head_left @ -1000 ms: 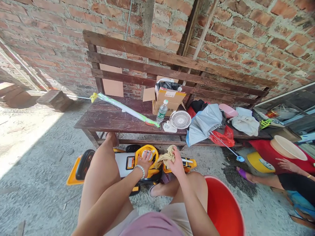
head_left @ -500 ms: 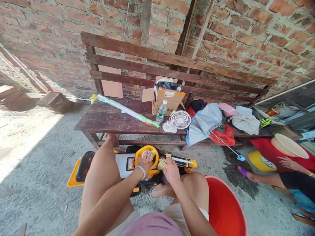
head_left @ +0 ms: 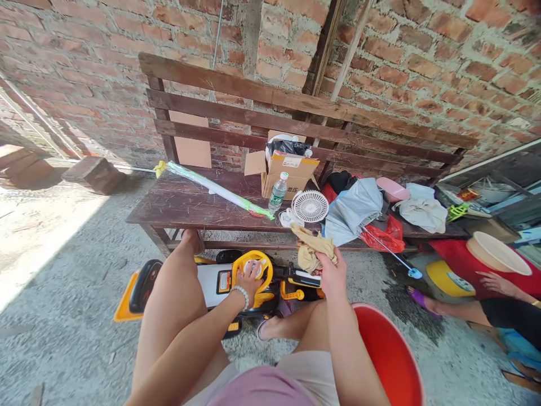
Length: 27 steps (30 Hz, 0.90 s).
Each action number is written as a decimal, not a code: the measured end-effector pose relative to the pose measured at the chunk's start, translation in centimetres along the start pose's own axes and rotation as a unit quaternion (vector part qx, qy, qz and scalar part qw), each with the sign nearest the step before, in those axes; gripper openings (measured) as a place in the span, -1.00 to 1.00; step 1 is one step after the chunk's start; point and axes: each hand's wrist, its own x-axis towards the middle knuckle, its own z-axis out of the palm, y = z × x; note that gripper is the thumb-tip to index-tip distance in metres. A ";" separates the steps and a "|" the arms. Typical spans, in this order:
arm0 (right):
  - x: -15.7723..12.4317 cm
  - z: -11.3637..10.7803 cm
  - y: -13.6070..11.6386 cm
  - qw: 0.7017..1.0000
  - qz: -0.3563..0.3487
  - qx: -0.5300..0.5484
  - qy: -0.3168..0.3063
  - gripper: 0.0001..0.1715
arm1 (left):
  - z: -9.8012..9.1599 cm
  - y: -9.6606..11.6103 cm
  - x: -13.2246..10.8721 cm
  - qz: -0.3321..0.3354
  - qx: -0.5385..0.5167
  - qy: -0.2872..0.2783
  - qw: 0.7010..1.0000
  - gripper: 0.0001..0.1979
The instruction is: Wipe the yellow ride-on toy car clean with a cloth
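A yellow and white toy ride-on car [head_left: 220,282] stands on the concrete floor between my legs. My left hand [head_left: 249,278], with a bead bracelet on the wrist, rests closed on its yellow steering wheel [head_left: 253,269]. My right hand [head_left: 332,270] is raised to the right of the wheel and grips a crumpled beige cloth [head_left: 313,248], which hangs above the car's front end.
A dark wooden bench [head_left: 190,206] against the brick wall carries a long green wrapped roll [head_left: 215,189], a cardboard box [head_left: 285,169], a water bottle [head_left: 278,193], a small white fan [head_left: 310,206] and a folded umbrella [head_left: 353,208]. A red basin [head_left: 389,361] sits by my right knee. Another person sits at the right edge.
My right hand has lifted the cloth off the car near the steering wheel and moved it up and to the right. My left hand stays on the wheel.
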 end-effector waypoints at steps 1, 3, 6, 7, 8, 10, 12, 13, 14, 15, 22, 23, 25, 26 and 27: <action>0.6 -1.3 -0.4 1.000 -0.004 0.008 0.026 -0.27 | 0.2 -0.1 0.2 -0.002 0.008 -0.006 1.000 0.09; 1.7 -4.0 -0.5 0.998 -0.003 0.011 0.058 -0.25 | 0.6 -0.4 0.4 -0.003 0.031 -0.019 0.999 0.07; 2.7 -6.8 1.0 0.998 -0.005 -0.060 0.023 -0.25 | 0.9 -0.8 0.7 0.003 0.060 -0.036 0.998 0.09; 2.9 -7.2 1.9 0.994 -0.005 -0.112 -0.010 -0.26 | 1.0 -0.8 0.8 0.004 0.070 -0.043 0.997 0.08; 2.9 -7.2 3.1 0.982 -0.006 -0.181 -0.052 -0.29 | 1.1 -0.9 0.9 0.003 0.083 -0.049 0.995 0.07; 2.6 -6.6 5.6 0.924 -0.012 -0.350 -0.150 -0.38 | 1.2 -1.0 1.0 0.000 0.108 -0.059 0.992 0.06; 2.0 -5.6 7.7 0.817 -0.048 -0.518 -0.249 -0.35 | 1.3 -1.2 1.2 -0.002 0.117 -0.059 0.991 0.04; 1.7 -5.2 8.5 0.760 -0.065 -0.581 -0.284 -0.30 | 1.4 -1.3 1.2 -0.001 0.117 -0.056 0.992 0.03; 1.4 -4.9 8.9 0.710 -0.078 -0.627 -0.312 -0.25 | 1.5 -1.4 1.2 0.002 0.116 -0.050 0.992 0.01; 1.2 -4.8 9.2 0.672 -0.087 -0.657 -0.331 -0.21 | 1.6 -1.6 1.2 0.005 0.115 -0.046 0.992 0.00; 2.0 -7.9 8.2 0.619 -0.090 -0.709 -0.325 -0.12 | 1.3 -1.9 0.5 0.019 0.125 -0.036 0.991 -0.12; 2.3 -8.8 8.1 0.619 -0.084 -0.718 -0.309 -0.13 | 1.2 -1.8 0.4 0.019 0.124 -0.038 0.991 -0.13; 3.1 -10.9 8.1 0.620 -0.070 -0.732 -0.275 -0.18 | 0.9 -1.6 0.3 0.017 0.115 -0.045 0.992 -0.12; 3.5 -11.8 8.1 0.621 -0.063 -0.736 -0.260 -0.21 | 0.9 -1.5 0.3 0.016 0.108 -0.048 0.993 -0.11; 3.8 -12.5 8.1 0.625 -0.056 -0.738 -0.250 -0.23 | 0.9 -1.4 0.4 0.016 0.103 -0.049 0.993 -0.10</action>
